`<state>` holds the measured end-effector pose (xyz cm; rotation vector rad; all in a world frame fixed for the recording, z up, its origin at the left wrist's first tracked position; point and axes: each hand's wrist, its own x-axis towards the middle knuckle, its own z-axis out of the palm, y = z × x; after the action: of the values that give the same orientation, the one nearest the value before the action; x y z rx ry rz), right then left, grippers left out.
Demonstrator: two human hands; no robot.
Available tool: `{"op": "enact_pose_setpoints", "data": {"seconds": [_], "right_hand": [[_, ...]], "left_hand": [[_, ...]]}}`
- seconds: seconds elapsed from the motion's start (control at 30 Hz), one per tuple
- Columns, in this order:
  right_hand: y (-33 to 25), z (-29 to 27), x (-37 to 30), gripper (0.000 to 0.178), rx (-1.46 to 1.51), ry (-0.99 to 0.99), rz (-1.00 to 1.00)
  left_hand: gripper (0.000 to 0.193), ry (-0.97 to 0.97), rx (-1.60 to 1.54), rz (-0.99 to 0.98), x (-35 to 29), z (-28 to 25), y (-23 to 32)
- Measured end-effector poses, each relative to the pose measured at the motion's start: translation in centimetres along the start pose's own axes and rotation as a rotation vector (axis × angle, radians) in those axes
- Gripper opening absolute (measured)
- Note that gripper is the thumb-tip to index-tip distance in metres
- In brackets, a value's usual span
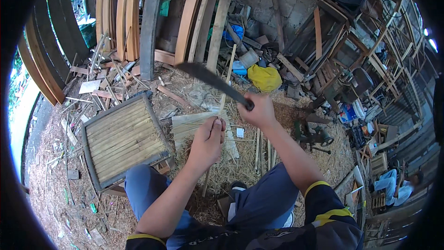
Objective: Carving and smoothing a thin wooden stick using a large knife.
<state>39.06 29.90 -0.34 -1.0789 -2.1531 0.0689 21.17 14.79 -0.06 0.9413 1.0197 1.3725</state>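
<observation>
My right hand point(260, 111) is wrapped round the handle of a machete point(210, 79). Its dark, broad blade points up and to the left, slightly blurred. Lower and to the left, my left hand point(209, 142) grips a thin bamboo strip point(229, 76) held nearly upright. The strip stretches from beyond the blade down past my fist towards the floor between my knees. In the picture the blade crosses over the strip; whether they touch, I cannot tell. Behind my left hand, several thin split strips point(188, 127) lie on a pale sheet. Longer strips point(257, 150) rest on the floor below my right forearm.
A low bamboo-slatted table point(122, 139) with a dark frame stands at my left knee. A metal vise point(314, 134) sits to the right. Planks point(152, 23) lean at the back, near a yellow cloth bundle point(264, 78). Another person point(395, 186) sits far right. Shavings cover the floor.
</observation>
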Motion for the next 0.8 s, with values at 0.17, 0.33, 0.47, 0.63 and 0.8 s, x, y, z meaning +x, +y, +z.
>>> {"op": "enact_pose_setpoints", "data": {"seconds": [0.17,0.33,0.47,0.63,0.8], "right_hand": [[0.1,-0.6,-0.5,0.023,-0.052,-0.158,-0.179],[-1.0,0.5,-0.7,0.020,0.066,-0.052,-0.109],[-0.4,0.2,-0.2,0.018,0.081,-0.076,-0.212],[-0.4,-0.5,-0.5,0.021,0.043,-0.123,-0.208],[1.0,0.0,0.2,0.023,0.078,0.000,-0.039]], "left_hand": [[0.029,0.021,0.018,0.076,0.4,-0.2,0.0],[0.027,0.013,-0.053,0.083,0.6,-0.6,-1.3],[0.028,0.101,0.122,0.164,1.0,-0.1,-1.0],[0.026,0.042,0.068,0.092,0.6,0.2,-0.8],[0.026,-0.064,-0.055,-0.047,0.5,-0.2,-0.2]]}}
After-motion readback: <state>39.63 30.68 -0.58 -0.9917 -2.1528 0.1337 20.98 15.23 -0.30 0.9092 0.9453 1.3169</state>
